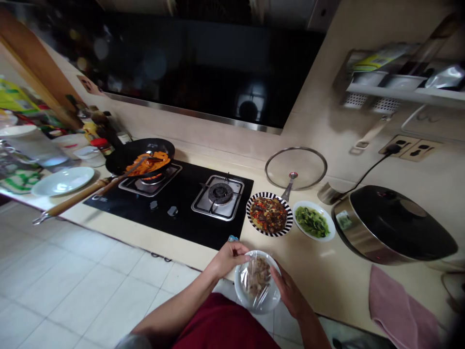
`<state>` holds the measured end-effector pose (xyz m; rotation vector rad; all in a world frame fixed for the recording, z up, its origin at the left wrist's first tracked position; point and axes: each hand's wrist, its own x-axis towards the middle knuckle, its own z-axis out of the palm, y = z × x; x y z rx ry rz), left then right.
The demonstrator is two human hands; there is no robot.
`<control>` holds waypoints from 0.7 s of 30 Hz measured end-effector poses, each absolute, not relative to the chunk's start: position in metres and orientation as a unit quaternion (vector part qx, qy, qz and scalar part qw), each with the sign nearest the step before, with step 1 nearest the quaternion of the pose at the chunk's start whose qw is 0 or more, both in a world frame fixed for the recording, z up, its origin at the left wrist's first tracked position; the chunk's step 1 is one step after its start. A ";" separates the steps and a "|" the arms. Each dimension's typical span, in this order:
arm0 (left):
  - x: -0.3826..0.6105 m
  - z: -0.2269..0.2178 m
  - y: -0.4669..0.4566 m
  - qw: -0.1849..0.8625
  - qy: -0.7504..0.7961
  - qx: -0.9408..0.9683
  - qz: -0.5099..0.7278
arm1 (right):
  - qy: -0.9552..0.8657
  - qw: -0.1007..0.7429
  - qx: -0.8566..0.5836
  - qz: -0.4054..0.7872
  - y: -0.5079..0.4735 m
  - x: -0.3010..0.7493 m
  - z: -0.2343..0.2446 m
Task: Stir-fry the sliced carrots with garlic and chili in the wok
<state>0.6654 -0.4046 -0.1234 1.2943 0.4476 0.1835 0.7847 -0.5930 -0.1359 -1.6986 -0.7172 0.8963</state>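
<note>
A white bowl [267, 304] of brownish food, perhaps chopped meat, is covered with clear plastic wrap [250, 278]. It is held over the front edge of the counter, close to my body. My right hand [289, 290] grips the bowl's right side, thumb over the rim. At the upper left rim, the fingers of my left hand [229, 260] are pinched together on the wrap's edge. A small blue item [233, 238] shows just beyond my left fingers; its kind is unclear. Past the bowl sit a striped plate [248, 213] with a cooked dish and a white plate [332, 231] of greens.
A wok [116, 162] with orange food stands on the lit left burner, its wooden handle [74, 198] jutting over the counter edge. The right burner [220, 194] is bare. A glass lid [296, 165] leans on the wall. An electric cooker [395, 228] and pink cloth [395, 300] lie right.
</note>
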 end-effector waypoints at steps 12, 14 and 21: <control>0.691 -0.126 -0.402 0.751 0.108 0.651 -0.031 | -0.405 0.484 -0.674 0.384 -0.587 0.776 -0.117; 0.697 -0.126 -0.404 0.749 0.111 0.650 -0.058 | -0.415 0.479 -0.673 0.381 -0.587 0.775 -0.115; 0.712 -0.132 -0.406 0.716 0.132 0.684 -0.045 | -0.404 0.469 -0.686 0.382 -0.592 0.773 -0.122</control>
